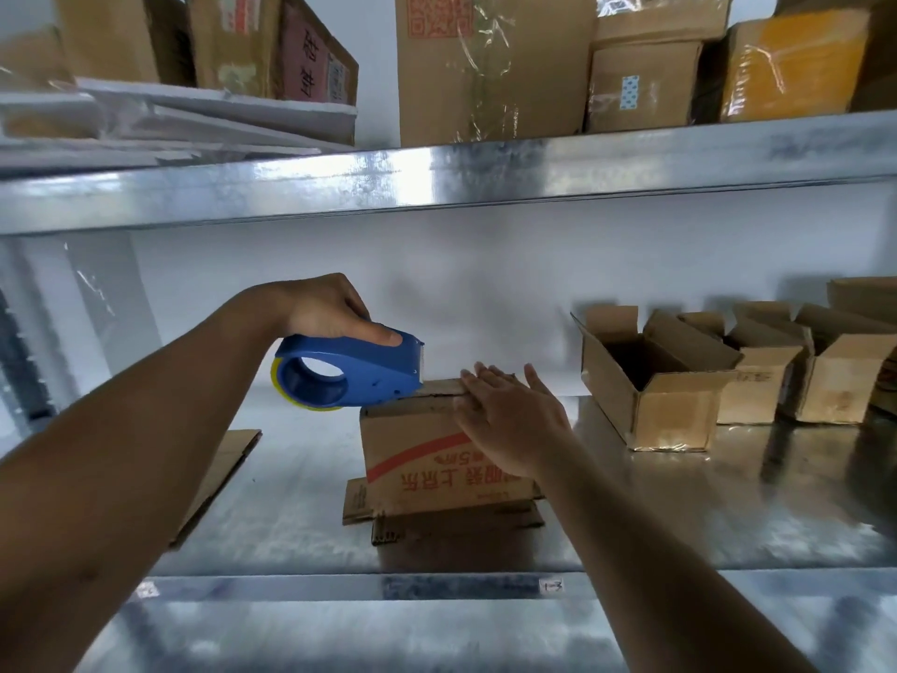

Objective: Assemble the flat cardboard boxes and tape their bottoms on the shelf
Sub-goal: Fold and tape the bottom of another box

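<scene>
A small cardboard box (pixel 412 449) with red print stands upside down on the metal shelf (pixel 728 517), its bottom flaps folded shut on top and its open flaps splayed beneath. My right hand (pixel 509 420) lies flat with straight fingers over the box's top right edge, pressing the flaps down. My left hand (pixel 325 308) grips a blue tape dispenser (pixel 349 371) from above; the dispenser's nose touches the box's top left edge. A yellowish tape roll shows at the dispenser's lower rim.
Three assembled open boxes (pixel 650 381) stand in a row at the right of the shelf. A flat cardboard blank (pixel 223 468) lies at the left under my forearm. The upper shelf (pixel 437 182) holds large taped cartons and white sheets.
</scene>
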